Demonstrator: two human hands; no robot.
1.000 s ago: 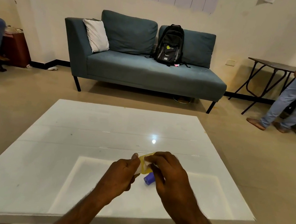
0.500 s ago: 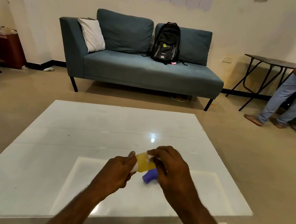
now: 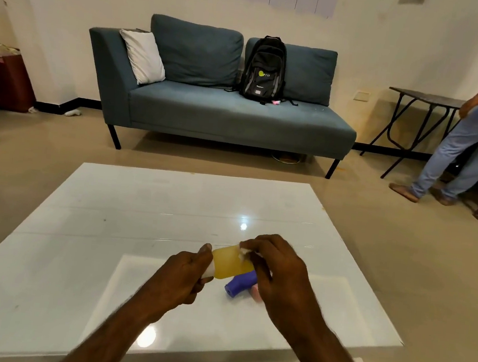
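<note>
Over the table (image 3: 170,203), clear of its edges, left hand (image 3: 183,275) and right hand (image 3: 278,273) pinch yellow sheet (image 3: 230,262).

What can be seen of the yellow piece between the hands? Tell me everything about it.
The yellow piece is a flat, translucent slab with rounded corners; it looks like soft plastic or gel. It is held tilted above the white table, clear of it. The left hand grips its left end, where some white shows. The right hand pinches its upper right corner, with a white scrap there. A purple roll lies beneath it.
</note>
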